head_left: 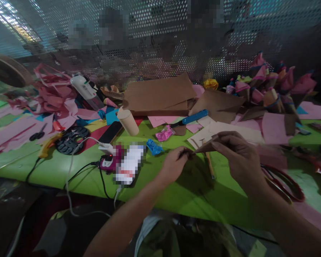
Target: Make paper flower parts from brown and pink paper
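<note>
Both my hands meet over the green table, holding one small piece of brown paper between them. My left hand pinches its left end with closed fingers. My right hand grips the right side, fingers curled round it. A pencil lies on the table just below the paper. Red-handled scissors lie right of my right hand.
Brown cardboard sheets lie at the back, a blue-handled knife in front of them. A paper cone, a glue gun, pink scraps, black scissors and cables are on the left. Several paper cones pile up at the back right.
</note>
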